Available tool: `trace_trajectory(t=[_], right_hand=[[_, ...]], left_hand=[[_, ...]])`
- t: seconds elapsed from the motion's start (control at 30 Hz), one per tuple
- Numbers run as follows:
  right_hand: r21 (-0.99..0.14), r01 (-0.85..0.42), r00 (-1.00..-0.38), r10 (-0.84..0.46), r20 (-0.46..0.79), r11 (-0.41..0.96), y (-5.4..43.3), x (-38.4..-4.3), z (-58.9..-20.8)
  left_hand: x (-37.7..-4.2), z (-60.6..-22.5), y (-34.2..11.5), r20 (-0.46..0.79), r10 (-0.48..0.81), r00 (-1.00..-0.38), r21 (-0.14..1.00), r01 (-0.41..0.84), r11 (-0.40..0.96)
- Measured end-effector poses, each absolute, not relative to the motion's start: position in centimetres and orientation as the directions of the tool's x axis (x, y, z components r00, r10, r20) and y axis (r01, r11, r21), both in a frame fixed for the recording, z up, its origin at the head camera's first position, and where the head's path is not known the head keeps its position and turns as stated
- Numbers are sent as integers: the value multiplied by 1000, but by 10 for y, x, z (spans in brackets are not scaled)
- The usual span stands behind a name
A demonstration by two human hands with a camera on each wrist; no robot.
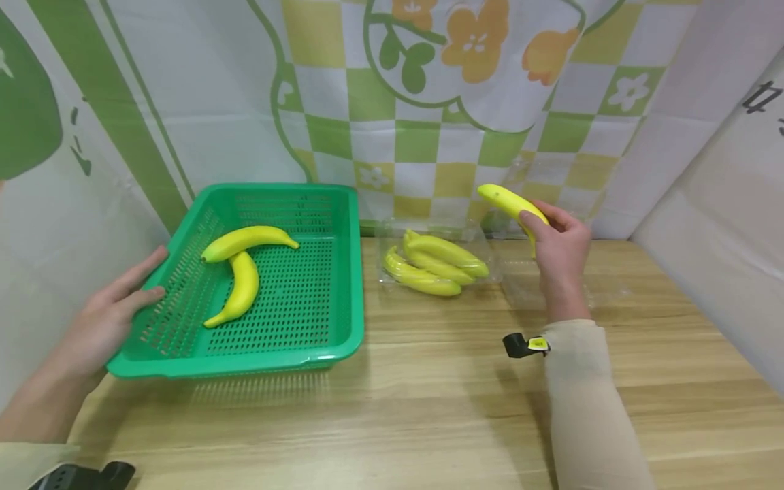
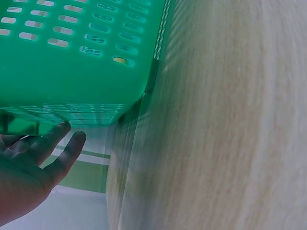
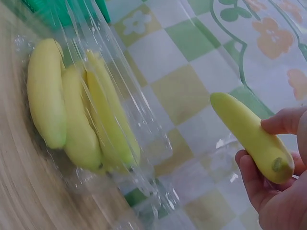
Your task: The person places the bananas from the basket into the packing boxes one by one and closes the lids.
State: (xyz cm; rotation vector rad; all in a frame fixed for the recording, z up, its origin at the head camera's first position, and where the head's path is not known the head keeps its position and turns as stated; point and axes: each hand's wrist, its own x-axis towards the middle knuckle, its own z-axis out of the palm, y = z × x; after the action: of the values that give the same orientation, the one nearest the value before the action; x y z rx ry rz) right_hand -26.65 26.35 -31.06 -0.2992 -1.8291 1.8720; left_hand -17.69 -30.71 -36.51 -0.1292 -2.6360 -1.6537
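My right hand (image 1: 560, 241) holds a yellow banana (image 1: 505, 199) above the table, thumb on one side and fingers on the other. In the right wrist view the same banana (image 3: 244, 129) points away from the palm. Left of that hand, three bananas (image 1: 437, 262) lie in a clear plastic container (image 1: 386, 235). At the left, a green basket (image 1: 358, 272) has two bananas inside, one curved banana (image 1: 251, 238) overlapping the end of another (image 1: 243, 289). My left hand (image 1: 113, 316) touches the basket's left side near the rim, with extended fingers (image 2: 67, 155).
Clear plastic (image 1: 527, 286) also lies on the wooden table (image 1: 429, 395) beneath my right hand. Behind the basket and container hangs a checkered, flower-printed cloth (image 1: 416, 143). White walls (image 1: 723, 204) close in the right side.
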Motion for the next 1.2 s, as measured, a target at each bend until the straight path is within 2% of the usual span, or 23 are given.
trace_trajectory(t=[0.6,0.87,1.2], right_hand=[[-987,-132,-826,560,58,-92,298,-270,-317],[-995,-92,-816,574,62,-25,304,-271,-322],[-995,56,-805,593,0,76,315,-272,-332]], left_hand=[[-181,-370,-312,63,51,-997,884,79,460],[-180,-369,-310,65,56,-996,890,83,449],[-180,-370,-311,66,49,-997,887,81,455]])
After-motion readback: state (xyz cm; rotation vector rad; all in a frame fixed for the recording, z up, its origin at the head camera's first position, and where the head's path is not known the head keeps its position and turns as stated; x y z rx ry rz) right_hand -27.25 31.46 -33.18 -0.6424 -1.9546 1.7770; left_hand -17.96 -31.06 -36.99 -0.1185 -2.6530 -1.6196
